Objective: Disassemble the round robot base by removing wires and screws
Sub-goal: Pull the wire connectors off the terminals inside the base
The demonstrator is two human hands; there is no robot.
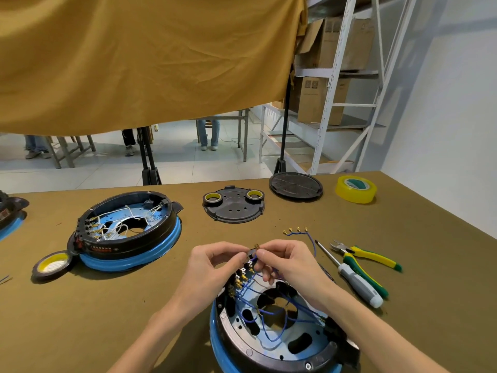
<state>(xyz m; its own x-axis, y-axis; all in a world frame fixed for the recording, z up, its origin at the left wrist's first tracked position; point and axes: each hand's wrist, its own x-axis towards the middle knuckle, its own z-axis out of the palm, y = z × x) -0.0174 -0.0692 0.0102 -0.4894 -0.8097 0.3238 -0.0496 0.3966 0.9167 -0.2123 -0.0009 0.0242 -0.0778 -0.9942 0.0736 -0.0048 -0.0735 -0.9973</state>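
Blue-rimmed round base below both hands, left hand and right hand pinching seemingly one connector

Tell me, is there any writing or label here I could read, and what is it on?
None reads clearly.
White print on the rim of the far round base: too blurred.
Square codes and print on the cardboard boxes: too small.
Marking on the screwdriver handle: unreadable.

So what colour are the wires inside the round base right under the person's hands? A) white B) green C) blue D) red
C: the wires looping across the round base under both hands are blue; the white ones sit in the other base, farther left on the table.
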